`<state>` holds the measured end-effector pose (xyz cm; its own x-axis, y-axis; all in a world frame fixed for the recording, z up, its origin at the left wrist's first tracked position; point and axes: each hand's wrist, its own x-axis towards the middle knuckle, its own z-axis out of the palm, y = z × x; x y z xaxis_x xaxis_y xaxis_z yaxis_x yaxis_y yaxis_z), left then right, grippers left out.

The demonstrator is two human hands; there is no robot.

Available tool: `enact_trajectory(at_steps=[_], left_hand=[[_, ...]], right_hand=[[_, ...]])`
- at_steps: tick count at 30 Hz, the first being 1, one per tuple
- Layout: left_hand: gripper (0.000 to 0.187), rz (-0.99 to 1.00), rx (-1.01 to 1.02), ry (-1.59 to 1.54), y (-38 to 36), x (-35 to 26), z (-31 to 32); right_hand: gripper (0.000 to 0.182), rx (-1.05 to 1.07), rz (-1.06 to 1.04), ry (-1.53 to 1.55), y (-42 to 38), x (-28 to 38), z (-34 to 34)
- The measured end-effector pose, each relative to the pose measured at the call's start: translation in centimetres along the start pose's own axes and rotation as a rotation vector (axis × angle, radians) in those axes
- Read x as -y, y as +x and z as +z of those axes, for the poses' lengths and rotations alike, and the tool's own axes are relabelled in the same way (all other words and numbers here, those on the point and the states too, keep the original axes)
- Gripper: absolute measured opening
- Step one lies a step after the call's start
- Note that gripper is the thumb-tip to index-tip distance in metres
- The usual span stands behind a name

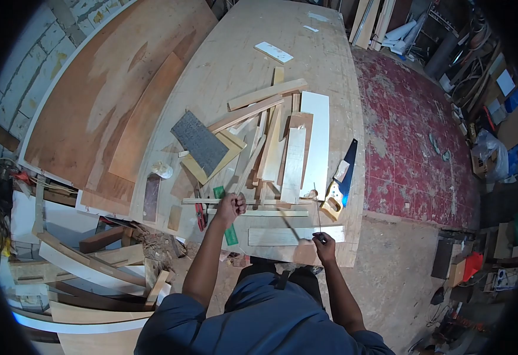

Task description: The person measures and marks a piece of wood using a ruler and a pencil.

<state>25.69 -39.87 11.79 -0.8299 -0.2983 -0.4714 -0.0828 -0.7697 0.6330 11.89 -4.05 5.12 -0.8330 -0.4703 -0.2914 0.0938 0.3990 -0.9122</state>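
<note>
My left hand (232, 207) is curled closed above a green strip (230, 235); whatever its fingers hold, if anything, is hidden. Behind that hand a thin wooden strip (203, 201) lies crosswise. A red-handled tool (200, 216) rests to its left. My right hand (324, 242) pinches a thin dark stick (320, 216), which points away from me. Beneath and beside the right hand is a pale wooden board (277, 236). A handsaw (333, 201) with a yellow handle and a dark blade lies just beyond, near the table's right edge.
Wood offcuts (271, 130), a white board (314, 136) and a grey textured panel (200, 143) are piled on the wooden table (223, 53). Large brown sheets (111, 77) lean at left. Scrap timber (93, 263) fills the lower left; a red floor (401, 130) lies right.
</note>
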Motion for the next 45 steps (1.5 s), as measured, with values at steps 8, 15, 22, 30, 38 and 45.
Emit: enact_trajectory(at_steps=[8, 15, 22, 30, 38, 45], left_hand=[[0.020, 0.238, 0.070, 0.245, -3.6, 3.1, 1.9], [0.013, 0.600, -0.072, 1.234, -4.2, 5.9, 6.4], [0.018, 0.640, 0.008, 1.385, -4.6, 7.3, 8.4], [0.023, 0.481, 0.068, 1.201, -4.4, 7.6, 7.8], [0.026, 0.433, 0.060, 1.122, -4.3, 7.4, 7.9], [0.025, 0.389, 0.076, 1.123, -4.1, 8.2, 7.9]], right_hand=[[0.015, -0.010, -0.136, 0.068, 2.1, 2.6, 2.6], [0.025, 0.108, 0.099, 0.600, 3.5, 15.7, 7.2], [0.013, 0.179, 0.078, 0.594, 4.1, 15.8, 8.2], [0.014, 0.165, 0.090, 0.674, 4.3, 14.4, 8.4], [0.013, 0.177, 0.099, 0.697, 4.3, 15.0, 8.5], [0.014, 0.197, 0.052, 0.663, 4.0, 14.9, 8.5]])
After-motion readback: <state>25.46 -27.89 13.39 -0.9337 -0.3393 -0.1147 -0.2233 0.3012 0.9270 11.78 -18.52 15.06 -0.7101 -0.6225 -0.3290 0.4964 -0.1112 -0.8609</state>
